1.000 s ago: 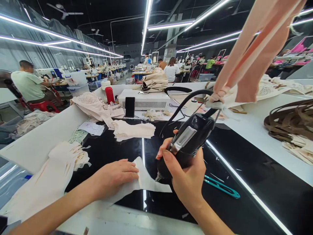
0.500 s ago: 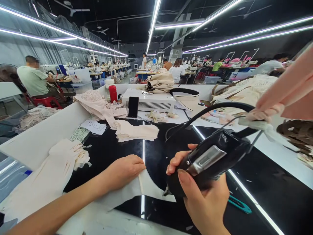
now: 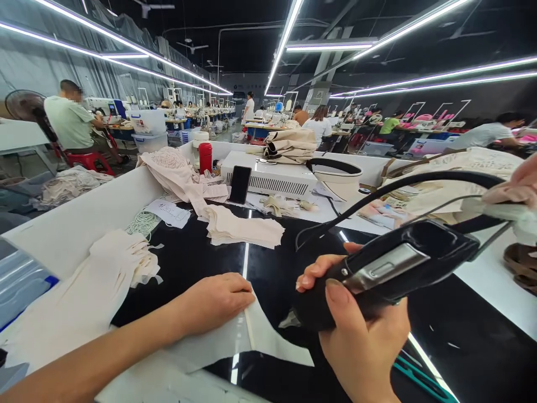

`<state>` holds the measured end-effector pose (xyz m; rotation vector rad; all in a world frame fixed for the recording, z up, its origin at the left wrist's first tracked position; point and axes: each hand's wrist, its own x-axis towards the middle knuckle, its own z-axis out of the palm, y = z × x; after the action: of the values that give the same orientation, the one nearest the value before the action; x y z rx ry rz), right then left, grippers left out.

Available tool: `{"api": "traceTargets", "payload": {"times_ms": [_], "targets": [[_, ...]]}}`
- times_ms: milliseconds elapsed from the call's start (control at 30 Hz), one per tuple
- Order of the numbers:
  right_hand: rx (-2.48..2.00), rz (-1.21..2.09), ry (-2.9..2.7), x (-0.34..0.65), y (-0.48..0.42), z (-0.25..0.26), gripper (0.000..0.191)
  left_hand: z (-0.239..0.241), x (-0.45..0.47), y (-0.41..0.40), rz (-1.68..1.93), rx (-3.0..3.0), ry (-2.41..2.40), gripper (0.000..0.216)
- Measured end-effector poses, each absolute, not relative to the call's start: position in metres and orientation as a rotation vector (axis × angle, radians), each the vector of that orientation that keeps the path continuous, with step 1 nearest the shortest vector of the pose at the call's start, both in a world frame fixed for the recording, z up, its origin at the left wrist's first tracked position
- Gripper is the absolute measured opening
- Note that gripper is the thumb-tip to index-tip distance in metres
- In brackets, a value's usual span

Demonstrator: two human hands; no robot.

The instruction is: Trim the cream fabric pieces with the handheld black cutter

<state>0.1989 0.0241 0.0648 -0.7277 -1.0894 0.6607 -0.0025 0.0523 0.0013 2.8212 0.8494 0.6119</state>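
Clock read over the black worktop (image 3: 184,257), twelve at its far edge.

Nine o'clock: stack of pale fabric pieces (image 3: 84,291), layered, ends fanned.

Ten o'clock: coil of green cord (image 3: 142,223); overlapping it, paper sheet (image 3: 169,213).

Seven o'clock: left hand (image 3: 224,299), fingers together, curled over the cloth; thumb hidden, so pinch or press cannot be told.

Eleven o'clock: pile of pale strips (image 3: 245,226), layered.

Six o'clock: cream fabric piece (image 3: 268,336), ridge at the fingertips, concave edge, tapering to a point rightward.

Five o'clock: black corded tool (image 3: 377,274), clamped in the right hand (image 3: 361,330), fingers wrapped round its body; its metal tip (image 3: 289,319) just beside the concave edge, contact uncertain. Hands well apart.

Also five o'clock: teal implement (image 3: 423,380), partly out of view.

Progress: judged midway on one piece; its curve seems shaped, though the piece is not laid aside. Whether the stack and pile are finished or waiting cannot be told.

Writing: paper sheet, dark lines and marks, illegible. Pillar sign (image 3: 320,96), twelve o'clock, triangle mark, lettering too small. Cloth heap (image 3: 482,162), two o'clock, printed marks, unreadable. Tool, no legible brand.
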Motion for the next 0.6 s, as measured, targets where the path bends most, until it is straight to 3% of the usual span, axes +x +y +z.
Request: {"api": "traceTargets", "payload": {"times_ms": [600], "targets": [[-0.647,0.704,-1.075,0.171,0.069,0.058,0.039,-0.004,-0.001,0.051,0.683,2.782,0.847,0.026]]}}
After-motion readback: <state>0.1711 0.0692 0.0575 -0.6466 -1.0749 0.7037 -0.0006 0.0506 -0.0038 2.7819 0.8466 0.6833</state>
